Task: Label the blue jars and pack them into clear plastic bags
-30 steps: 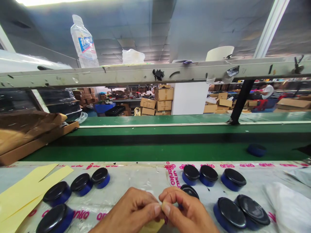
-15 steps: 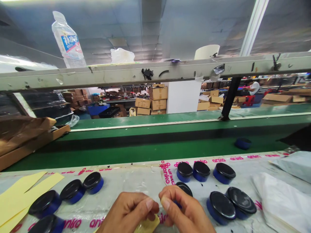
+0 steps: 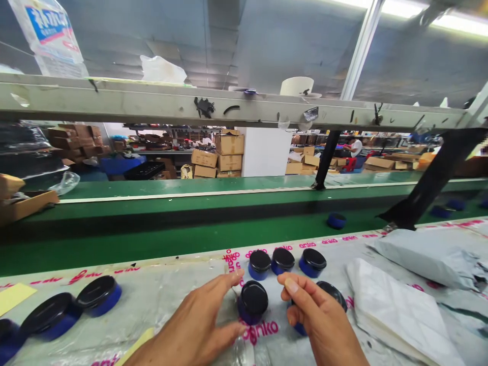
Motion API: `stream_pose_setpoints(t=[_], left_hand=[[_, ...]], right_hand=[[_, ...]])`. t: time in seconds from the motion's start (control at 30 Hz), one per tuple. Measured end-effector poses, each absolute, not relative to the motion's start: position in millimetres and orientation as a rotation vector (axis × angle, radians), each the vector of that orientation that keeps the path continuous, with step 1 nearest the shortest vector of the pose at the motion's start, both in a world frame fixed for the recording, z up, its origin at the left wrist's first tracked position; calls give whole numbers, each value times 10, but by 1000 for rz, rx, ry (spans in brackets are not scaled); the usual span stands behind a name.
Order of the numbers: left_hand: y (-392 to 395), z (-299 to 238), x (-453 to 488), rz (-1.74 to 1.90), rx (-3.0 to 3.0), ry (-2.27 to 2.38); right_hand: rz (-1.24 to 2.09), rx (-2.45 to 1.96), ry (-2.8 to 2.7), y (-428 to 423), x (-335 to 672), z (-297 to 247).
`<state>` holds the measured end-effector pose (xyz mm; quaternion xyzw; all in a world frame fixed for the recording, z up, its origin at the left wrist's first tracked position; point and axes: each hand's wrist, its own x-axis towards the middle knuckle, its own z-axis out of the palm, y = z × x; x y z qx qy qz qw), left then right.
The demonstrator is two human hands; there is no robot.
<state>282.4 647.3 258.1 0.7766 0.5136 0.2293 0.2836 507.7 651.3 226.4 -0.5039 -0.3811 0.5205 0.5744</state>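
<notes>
My left hand (image 3: 198,317) is open, its thumb and fingers spread at the left side of a round blue piece with a glossy black top (image 3: 252,301). Whether the fingertips touch that piece I cannot tell. To its right, my right hand (image 3: 318,317) is closed, thumb and forefinger pinched together; anything between them is too small to make out. Behind the right hand, another round blue piece (image 3: 333,294) is partly hidden. Three more black-topped blue pieces (image 3: 282,261) form a row just beyond the hands.
More round blue pieces (image 3: 99,296) stand at left, near yellow paper (image 3: 15,299). White bags (image 3: 400,310) lie at right on the plastic-covered bench. Beyond runs a green conveyor (image 3: 152,231) carrying a blue piece (image 3: 336,220). A metal beam (image 3: 152,104) and black post (image 3: 430,183) cross the view.
My view has swung right. My hands, earlier close together with pinched fingers above a yellow paper, have parted; the left has opened beside a round blue piece, while the right stays pinched.
</notes>
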Motion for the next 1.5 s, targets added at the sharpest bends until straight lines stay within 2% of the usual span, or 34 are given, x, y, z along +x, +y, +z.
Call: stream_pose_setpoints(t=[0.27,0.43,0.8,1.07,1.3,1.5], left_hand=[[6771,2343,3050,552,2026,1180],[6788,2228,3094,676,2011,1175],[6697,2174,2571,872,1935,1623],[6713,2106,2469,855,1780,1399],[6669,2176,2479,848,1839,1573],[6682,2061,2387,893,1751,1401]], right_hand=[[1307,-1140,-946,6559,5052,2162],[1298,-1118,-923,6522,4952,2168],[1431,-1055,-1131,6709,4372,2167],[1394,-1105,-1205,6851,4336,2145],[1417,-1133,-1199,6887,4206,2031],[1454,-1146,-1055,6898,4100,1959]])
